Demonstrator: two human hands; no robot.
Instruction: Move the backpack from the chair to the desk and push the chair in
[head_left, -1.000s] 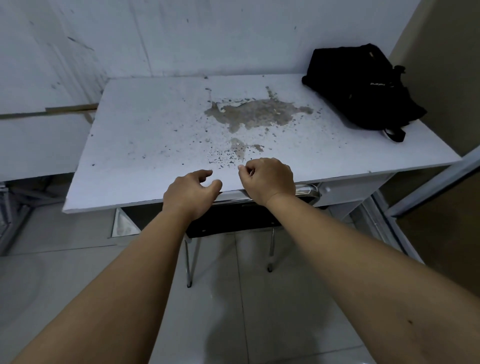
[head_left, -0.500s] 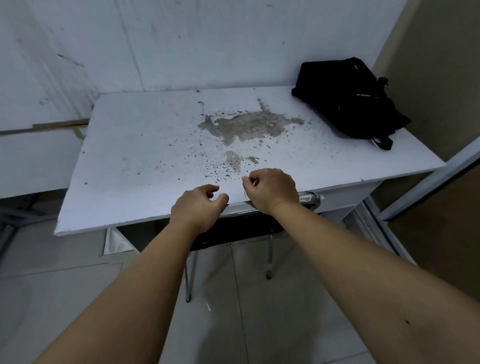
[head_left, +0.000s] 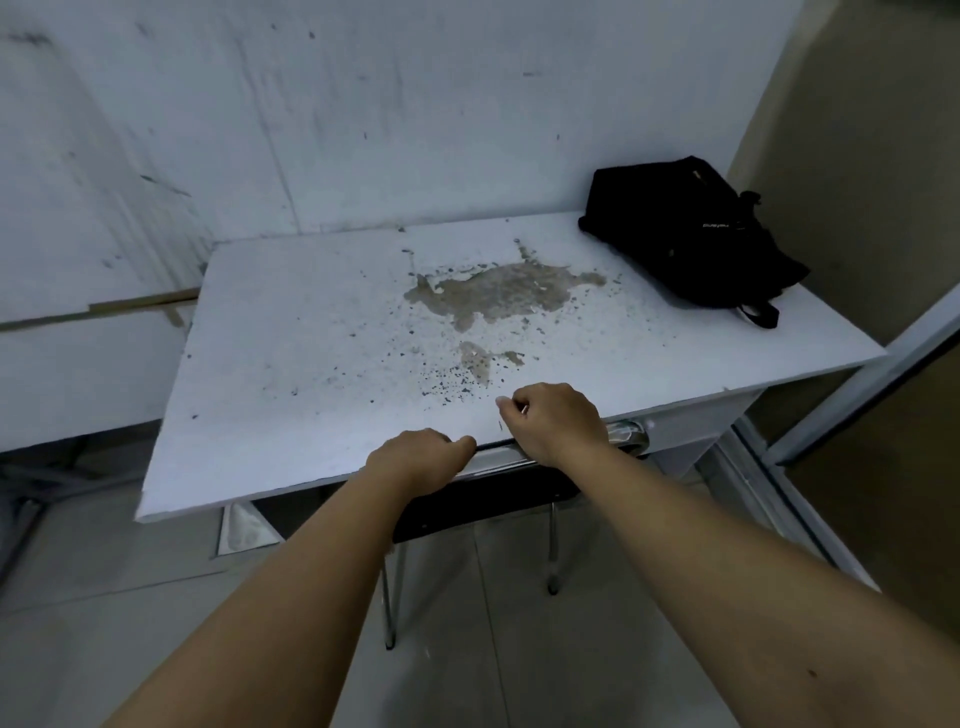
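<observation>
A black backpack (head_left: 685, 234) lies on the far right corner of the white desk (head_left: 311, 332), against the wall. The chair (head_left: 493, 496) is tucked under the desk's front edge; only its black backrest, chrome top rail and two thin metal legs show. My left hand (head_left: 415, 460) is curled over the chair's top rail at the desk edge. My right hand (head_left: 553, 421) grips the same rail a little further right, fingers bent over the desk edge. Both forearms reach straight forward.
A large brown stain (head_left: 498, 293) with dark specks marks the desk's middle. White scuffed walls stand behind and to the left. A brown wall and a pale metal frame (head_left: 852, 395) close the right side. Grey tiled floor (head_left: 104, 597) lies below.
The view has tilted upward, so desk and backpack sit lower in frame. My left hand's fingers have closed tighter on the rail. The chair stays under the desk.
</observation>
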